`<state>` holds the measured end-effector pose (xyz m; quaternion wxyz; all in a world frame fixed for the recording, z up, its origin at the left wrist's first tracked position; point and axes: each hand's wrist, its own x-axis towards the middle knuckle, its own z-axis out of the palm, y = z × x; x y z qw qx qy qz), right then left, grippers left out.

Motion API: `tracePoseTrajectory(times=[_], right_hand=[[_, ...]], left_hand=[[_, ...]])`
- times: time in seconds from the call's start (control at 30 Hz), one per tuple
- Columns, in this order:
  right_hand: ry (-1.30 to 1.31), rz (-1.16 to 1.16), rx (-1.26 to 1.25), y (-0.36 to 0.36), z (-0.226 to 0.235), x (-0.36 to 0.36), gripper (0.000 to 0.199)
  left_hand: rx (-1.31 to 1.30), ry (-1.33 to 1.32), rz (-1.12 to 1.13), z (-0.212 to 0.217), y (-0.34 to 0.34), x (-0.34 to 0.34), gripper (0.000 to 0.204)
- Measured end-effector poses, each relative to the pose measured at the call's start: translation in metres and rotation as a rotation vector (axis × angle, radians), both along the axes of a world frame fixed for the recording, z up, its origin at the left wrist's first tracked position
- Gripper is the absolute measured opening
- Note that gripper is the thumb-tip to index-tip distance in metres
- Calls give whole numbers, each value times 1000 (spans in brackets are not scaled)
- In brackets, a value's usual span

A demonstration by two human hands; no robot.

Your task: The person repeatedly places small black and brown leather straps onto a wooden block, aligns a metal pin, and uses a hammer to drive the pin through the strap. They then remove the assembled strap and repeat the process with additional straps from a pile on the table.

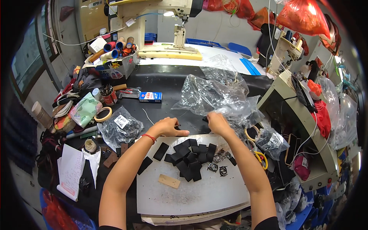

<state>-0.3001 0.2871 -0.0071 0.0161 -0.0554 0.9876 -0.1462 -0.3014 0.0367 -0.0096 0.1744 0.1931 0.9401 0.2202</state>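
Note:
My left hand [167, 127] is at the far edge of a white board [165, 199], its fingers closed on a small black piece that is partly hidden. My right hand [217, 124], a little to the right, pinches another small black piece at its fingertips. On the board between my forearms lies a loose heap of black rectangular pieces [188, 158]. Two round metal fittings [223, 171] rest at the heap's right, beside a small cluster of clear and metal bits [220, 156]. A flat wooden strip [169, 181] lies nearer to me.
Clear plastic bags [211, 94] lie beyond my hands, near a small blue box [150, 97]. At left are a bag with a white label [124, 128], a tape roll [102, 114] and a notebook [71, 168]. Yellow-handled scissors [262, 160] lie right. A sewing machine [179, 38] stands behind.

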Motion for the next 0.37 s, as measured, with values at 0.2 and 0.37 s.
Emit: tracePoseTrajectory(times=[0.2, 0.37], right_hand=[[16, 113, 269, -9, -16, 7, 28], [-345, 15, 411, -24, 1, -5, 66]], left_hand=[[-80, -200, -154, 18, -7, 3, 104], [-81, -178, -125, 9, -12, 6, 107]])
